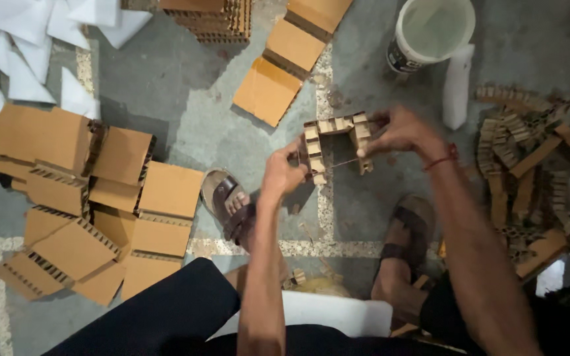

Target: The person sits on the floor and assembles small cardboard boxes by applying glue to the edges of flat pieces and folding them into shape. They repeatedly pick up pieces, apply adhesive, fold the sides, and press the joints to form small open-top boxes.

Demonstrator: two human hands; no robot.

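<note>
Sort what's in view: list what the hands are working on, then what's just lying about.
In hand:
left hand
right hand
cardboard frame

Lying about:
folded cardboard pile
cardboard strip
bucket
white sheets
strip scraps

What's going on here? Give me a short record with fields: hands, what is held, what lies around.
Left hand: grips the left leg of a cardboard strip frame
Right hand: grips the frame's right leg
Frame: an open-bottomed arch of notched strips, held above the floor
Left of person: folded cardboard pieces
Right of person: heap of loose strips
Ahead: white bucket
Feet: brown sandals
</note>
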